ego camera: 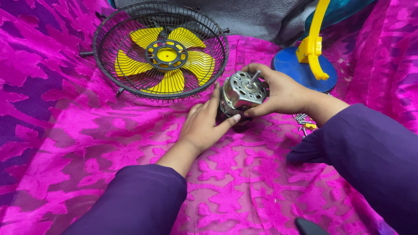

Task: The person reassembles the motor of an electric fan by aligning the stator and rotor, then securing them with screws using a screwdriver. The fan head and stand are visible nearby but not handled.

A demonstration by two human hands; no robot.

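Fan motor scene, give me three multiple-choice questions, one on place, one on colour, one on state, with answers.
1. Where is the fan motor?
A. inside the fan guard
B. between both hands on the pink cloth
C. on the blue base

2. What colour are the fan blades?
A. yellow
B. white
C. green

3. How is the motor's shaft?
A. bare, pointing up
B. carrying the blades
C. hidden by a cap

Answers: 1 B, the left hand and right hand clasp it over the pink cloth. 2 A, they show yellow through the black fan guard. 3 A, nothing sits on it.
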